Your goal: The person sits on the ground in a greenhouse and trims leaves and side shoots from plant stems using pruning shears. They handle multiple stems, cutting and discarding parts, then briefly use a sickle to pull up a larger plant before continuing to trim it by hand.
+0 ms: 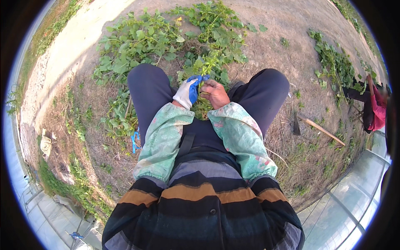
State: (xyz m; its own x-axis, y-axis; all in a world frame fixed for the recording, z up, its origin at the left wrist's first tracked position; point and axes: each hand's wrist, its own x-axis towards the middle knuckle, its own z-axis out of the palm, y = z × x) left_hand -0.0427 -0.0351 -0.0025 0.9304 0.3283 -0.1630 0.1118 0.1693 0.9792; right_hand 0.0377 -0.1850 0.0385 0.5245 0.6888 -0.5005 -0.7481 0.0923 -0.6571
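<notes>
My left hand [189, 90], in a white and blue work glove, is closed on a green plant stem [204, 69] between my knees. Bare, my right hand [215, 93] pinches the lower part of the same stem with thumb and fingers, close beside the glove. Small pale green shoots or buds stick up above both hands. Around and beyond them spread leafy green vines [125, 62], with a yellow flower [179, 19] near the top. More leaves lie below my hands, partly hidden by my wrists.
A hoe [322, 128] with a wooden handle lies on the dry ground at the right. Farther right, a person [377, 109] in a red top sits by another vine patch [336, 62]. Blue twine [135, 140] lies by my left knee. Plastic sheeting [350, 200] borders the lower right.
</notes>
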